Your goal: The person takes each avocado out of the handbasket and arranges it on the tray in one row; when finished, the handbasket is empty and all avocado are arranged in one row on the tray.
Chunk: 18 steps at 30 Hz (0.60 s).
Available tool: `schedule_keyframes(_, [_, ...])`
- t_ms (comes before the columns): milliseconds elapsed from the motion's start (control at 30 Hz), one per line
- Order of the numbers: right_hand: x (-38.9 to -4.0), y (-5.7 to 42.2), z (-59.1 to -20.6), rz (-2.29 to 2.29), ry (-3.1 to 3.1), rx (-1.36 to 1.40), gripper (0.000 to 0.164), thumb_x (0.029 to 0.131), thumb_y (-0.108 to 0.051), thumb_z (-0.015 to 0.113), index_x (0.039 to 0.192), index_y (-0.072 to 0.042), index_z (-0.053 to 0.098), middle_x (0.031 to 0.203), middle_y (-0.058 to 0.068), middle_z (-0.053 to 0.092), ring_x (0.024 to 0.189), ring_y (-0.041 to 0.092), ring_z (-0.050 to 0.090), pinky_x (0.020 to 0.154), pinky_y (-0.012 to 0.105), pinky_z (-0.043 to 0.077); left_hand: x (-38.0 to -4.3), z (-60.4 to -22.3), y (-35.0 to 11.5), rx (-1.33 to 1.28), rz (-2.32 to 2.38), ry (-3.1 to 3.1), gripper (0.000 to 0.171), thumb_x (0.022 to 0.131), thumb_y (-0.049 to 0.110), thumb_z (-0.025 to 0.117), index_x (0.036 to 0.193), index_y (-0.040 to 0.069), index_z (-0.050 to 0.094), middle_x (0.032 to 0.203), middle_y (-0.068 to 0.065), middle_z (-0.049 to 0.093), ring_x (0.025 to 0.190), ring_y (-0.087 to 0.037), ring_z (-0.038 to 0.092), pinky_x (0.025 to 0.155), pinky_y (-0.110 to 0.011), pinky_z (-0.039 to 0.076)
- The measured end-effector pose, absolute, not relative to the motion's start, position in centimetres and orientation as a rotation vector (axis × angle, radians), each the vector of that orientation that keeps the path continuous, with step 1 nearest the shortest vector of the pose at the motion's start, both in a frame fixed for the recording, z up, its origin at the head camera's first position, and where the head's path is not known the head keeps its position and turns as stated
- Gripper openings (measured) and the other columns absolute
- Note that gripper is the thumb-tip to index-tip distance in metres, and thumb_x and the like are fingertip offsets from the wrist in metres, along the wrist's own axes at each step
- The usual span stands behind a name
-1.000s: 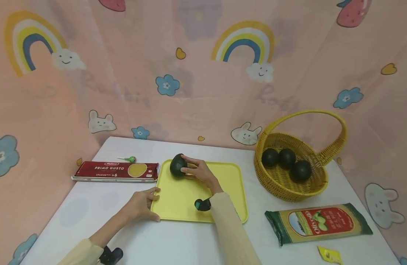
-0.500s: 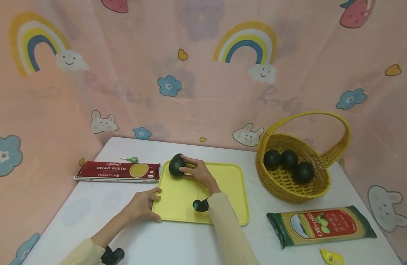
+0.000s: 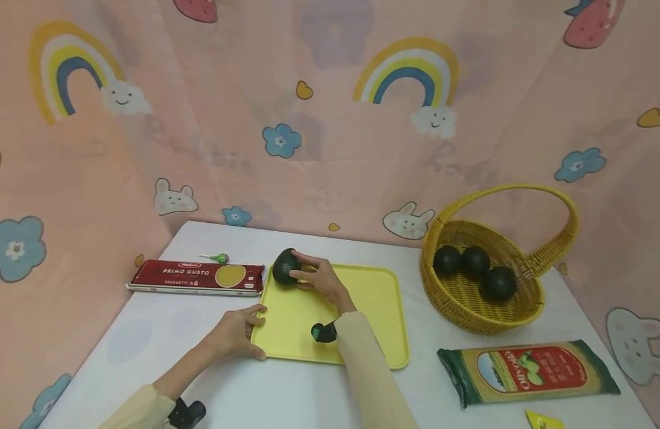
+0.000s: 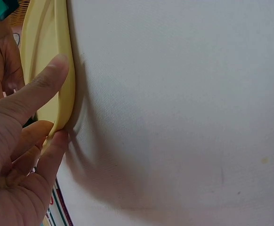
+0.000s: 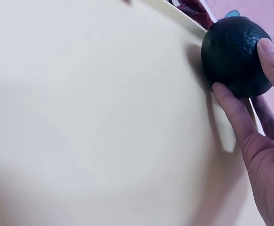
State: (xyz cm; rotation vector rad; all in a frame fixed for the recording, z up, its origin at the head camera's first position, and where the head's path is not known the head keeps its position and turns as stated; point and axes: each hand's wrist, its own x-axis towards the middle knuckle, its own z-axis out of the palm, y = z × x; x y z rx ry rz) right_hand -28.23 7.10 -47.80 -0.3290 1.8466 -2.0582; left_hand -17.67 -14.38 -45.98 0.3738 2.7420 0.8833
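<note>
- We have the avocado (image 3: 284, 268) at the far left corner of the tray (image 3: 372, 292); we can't tell if it touches the bottom.
- Right hand (image 3: 325, 282): thumb and fingers hold the avocado by its side.
- Left hand (image 3: 232, 337): fingers bent round the tray's left rim, thumb at the near corner.
- Risk, we judge: avocado is round, so a loosened grip could let it roll over the low rim into the red pack (image 3: 195, 278).
- Risk: a tug from the left hand could skid or tilt the tray and upset the avocado.
- Labels: on the red pack we read "PRIMO GUSTO" and "SPAGHETTI", then a 6; oval logo too small.
- Lollipop (image 3: 220, 258) just behind it: no writing we can make out.
- Basket (image 3: 430, 292), three dark fruits (image 3: 476, 261) inside: we see no labels.
- Green pack (image 3: 544, 375): we read "Olivoila" sideways; smaller lines blurred.
- Yellow sachet (image 3: 544, 422): cut off by the frame edge, print unreadable.
</note>
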Motion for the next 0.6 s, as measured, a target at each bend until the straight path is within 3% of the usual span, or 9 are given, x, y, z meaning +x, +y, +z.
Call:
schedule_keyframes(267, [-28.4, 6.2, -48.0, -2.063, 1.884, -0.343, 0.054, 0.090, 0.002, 0.062, 0.141, -0.008, 0.048, 0.145, 0.023, 0.041, 0.123, 0.038, 0.050, 0.088, 0.042, 0.054, -17.8, -46.2, -14.6, 0.367, 0.871, 2.744, 0.070, 0.055, 0.022, 0.093, 0.114, -0.006, 0.067, 0.137, -0.010, 0.054, 0.112, -0.025, 0.060, 0.091, -0.033, 0.052])
schedule_keyframes(600, [-28.5, 4.5, -48.1, -2.114, 1.953, -0.321, 0.053, 0.089, 0.003, 0.063, 0.139, -0.007, 0.050, 0.135, 0.026, 0.050, 0.117, 0.037, 0.056, 0.085, 0.041, 0.055, -17.7, -46.4, -14.7, 0.366, 0.850, 2.769, 0.069, 0.054, 0.022, 0.094, 0.113, -0.004, 0.068, 0.136, -0.008, 0.056, 0.108, -0.020, 0.059, 0.089, -0.032, 0.052])
